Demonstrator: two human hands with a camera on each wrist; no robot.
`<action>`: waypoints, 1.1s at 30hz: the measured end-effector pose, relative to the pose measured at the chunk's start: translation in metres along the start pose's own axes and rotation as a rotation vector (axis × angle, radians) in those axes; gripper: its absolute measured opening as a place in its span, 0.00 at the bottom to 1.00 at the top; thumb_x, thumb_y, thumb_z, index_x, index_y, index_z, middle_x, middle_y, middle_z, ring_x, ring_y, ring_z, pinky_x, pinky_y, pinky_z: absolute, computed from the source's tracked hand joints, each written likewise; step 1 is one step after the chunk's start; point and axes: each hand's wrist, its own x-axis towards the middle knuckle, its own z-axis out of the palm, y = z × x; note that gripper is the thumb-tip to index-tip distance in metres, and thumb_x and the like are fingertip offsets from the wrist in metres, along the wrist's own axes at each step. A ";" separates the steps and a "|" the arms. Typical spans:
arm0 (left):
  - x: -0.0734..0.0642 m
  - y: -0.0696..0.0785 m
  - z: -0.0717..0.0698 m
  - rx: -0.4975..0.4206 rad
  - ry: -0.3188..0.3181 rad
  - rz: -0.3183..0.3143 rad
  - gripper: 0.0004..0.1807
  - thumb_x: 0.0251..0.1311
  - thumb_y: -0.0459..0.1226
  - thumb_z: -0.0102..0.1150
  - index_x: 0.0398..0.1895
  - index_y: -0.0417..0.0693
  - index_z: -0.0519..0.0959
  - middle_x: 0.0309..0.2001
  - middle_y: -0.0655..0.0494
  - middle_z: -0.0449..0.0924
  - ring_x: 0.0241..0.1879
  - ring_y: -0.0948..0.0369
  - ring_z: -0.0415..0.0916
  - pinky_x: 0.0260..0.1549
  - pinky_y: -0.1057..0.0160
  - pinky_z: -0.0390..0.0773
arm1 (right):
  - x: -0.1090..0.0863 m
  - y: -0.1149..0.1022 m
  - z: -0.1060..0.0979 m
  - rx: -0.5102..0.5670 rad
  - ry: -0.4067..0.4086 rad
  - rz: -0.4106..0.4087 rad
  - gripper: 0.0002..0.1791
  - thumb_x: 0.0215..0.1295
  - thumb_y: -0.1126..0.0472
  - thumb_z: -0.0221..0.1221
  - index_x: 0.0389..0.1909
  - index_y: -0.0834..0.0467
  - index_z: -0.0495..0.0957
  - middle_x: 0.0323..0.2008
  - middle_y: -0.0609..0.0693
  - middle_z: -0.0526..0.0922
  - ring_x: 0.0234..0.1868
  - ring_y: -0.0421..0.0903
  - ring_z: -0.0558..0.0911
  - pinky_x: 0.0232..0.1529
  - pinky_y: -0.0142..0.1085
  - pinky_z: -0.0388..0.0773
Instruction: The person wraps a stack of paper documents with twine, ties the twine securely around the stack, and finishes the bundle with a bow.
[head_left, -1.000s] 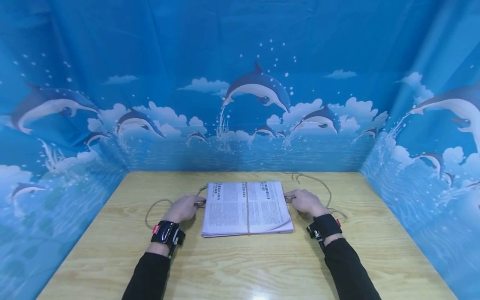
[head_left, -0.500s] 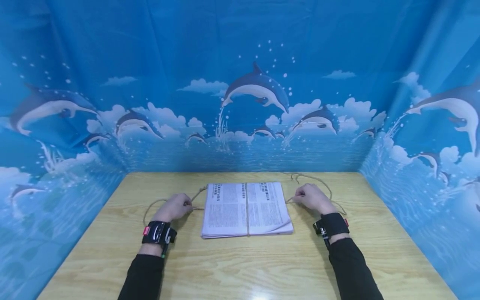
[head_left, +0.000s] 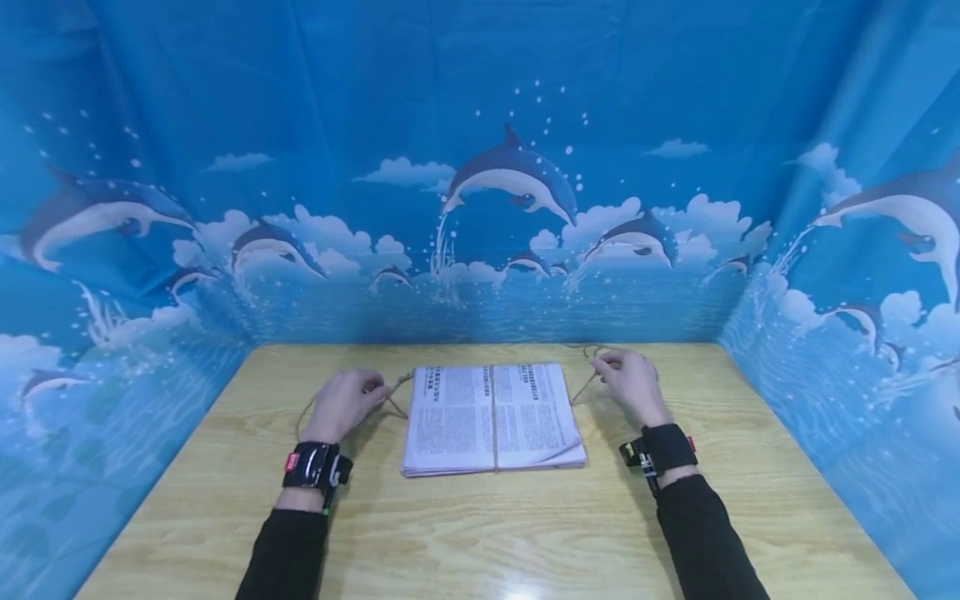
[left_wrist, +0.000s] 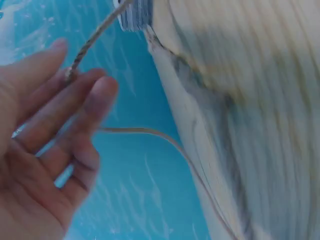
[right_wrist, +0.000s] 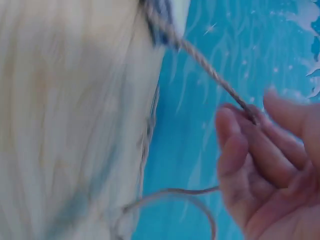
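A flat stack of folded newspapers [head_left: 453, 425] lies on the table, with a strand of twine [head_left: 494, 417] running across its top from back to front. To its left, my left hand [head_left: 343, 406] holds twine [left_wrist: 97, 35] that stretches taut to the stack's left side; a loose tail comes out below the fingers. Right of the stack, my right hand [head_left: 630, 387] grips the twine [right_wrist: 212, 72] from the opposite side, raised off the table. In both wrist views the twine passes between thumb and curled fingers. The underside of the stack is hidden.
The wooden table [head_left: 480, 533] bears loose twine ends, one curving behind the left hand and another [head_left: 588, 347] by the back edge. A blue dolphin-print curtain [head_left: 480, 208] encloses the back and both sides.
Both hands have drawn outward from the stack's sides with the twine, then lifted and moved slightly toward the back. The newspapers stay in place.
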 end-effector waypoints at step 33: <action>0.035 0.103 -0.022 -0.712 0.149 0.176 0.11 0.70 0.38 0.54 0.49 0.50 0.84 0.43 0.51 0.85 0.41 0.54 0.81 0.36 0.62 0.79 | -0.021 -0.063 -0.089 0.801 0.482 -0.041 0.16 0.72 0.57 0.54 0.52 0.61 0.81 0.48 0.54 0.84 0.42 0.39 0.85 0.42 0.29 0.81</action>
